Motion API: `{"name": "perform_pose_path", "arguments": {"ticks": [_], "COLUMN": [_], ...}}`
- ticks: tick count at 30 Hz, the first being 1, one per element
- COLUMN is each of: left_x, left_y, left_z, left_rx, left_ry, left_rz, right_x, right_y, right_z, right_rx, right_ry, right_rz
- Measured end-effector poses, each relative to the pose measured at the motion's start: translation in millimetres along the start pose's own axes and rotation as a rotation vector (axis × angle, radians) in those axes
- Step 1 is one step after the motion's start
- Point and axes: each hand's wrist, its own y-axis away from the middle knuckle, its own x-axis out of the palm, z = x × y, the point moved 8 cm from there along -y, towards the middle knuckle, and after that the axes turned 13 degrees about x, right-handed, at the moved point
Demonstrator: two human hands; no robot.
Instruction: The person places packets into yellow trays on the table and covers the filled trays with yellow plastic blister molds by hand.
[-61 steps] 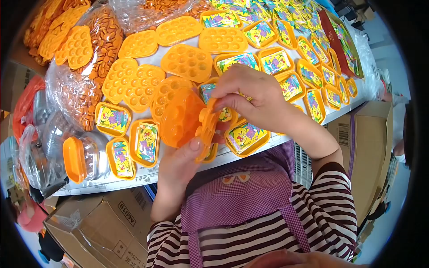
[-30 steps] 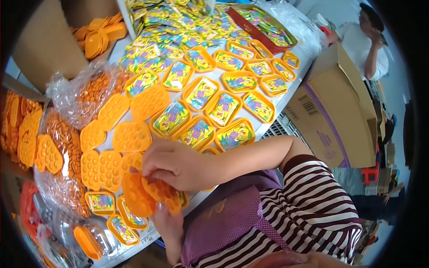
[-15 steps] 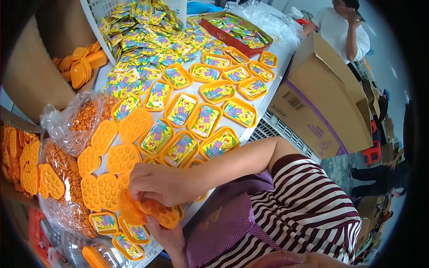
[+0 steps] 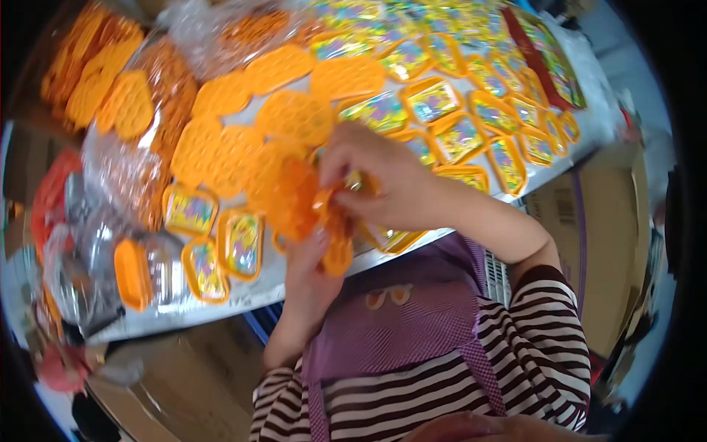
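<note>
My left hand grips an orange plastic piece from below, its thumb against the edge; the piece is blurred and looks translucent. Close against it, my right hand has its fingers pinched at the edge of the same orange plastic, and whatever else those fingers hold is too smeared to make out. Orange plates with rows of round hollows lie on the table just beyond my hands. To the left of my hands sit shallow orange trays with printed yellow packets in them.
Many packet-filled trays cover the right of the table. Loose yellow packets and a red box stand behind. Clear bags of small orange parts lie at left. A cardboard box stands at right.
The view has swung, so the table now lies more level ahead. My hands have drawn closer together at the orange plastic, and both forearms now show.
</note>
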Motion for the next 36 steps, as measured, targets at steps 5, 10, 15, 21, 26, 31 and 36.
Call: {"name": "perform_pose_path", "arguments": {"ticks": [5, 10, 15, 21, 26, 31, 36], "left_x": [8, 2, 5, 1, 15, 9, 2], "left_y": [-7, -4, -5, -4, -14, -33, -39], "left_z": [-5, 1, 0, 5, -1, -20, -21], "left_rx": [0.055, 0.027, 0.030, -0.038, -0.047, 0.044, 0.085], "left_ry": [-0.095, -0.053, -0.106, -0.118, -0.061, 0.086, 0.116], "left_rz": [0.128, 0.157, 0.154, 0.130, 0.063, -0.006, 0.023], "right_x": [6, 7, 3, 2, -5, -73, -159], "right_y": [2, 1, -3, -3, -4, -23, -82], "right_z": [6, 17, 21, 18, 7, -15, -122], "right_rx": [-0.048, -0.155, -0.164, -0.147, -0.092, 0.193, 0.588], "right_ry": [0.037, 0.067, 0.090, 0.132, 0.161, 0.130, 0.171], "right_rz": [0.049, 0.065, 0.256, 0.335, 0.350, -0.085, -0.459]}}
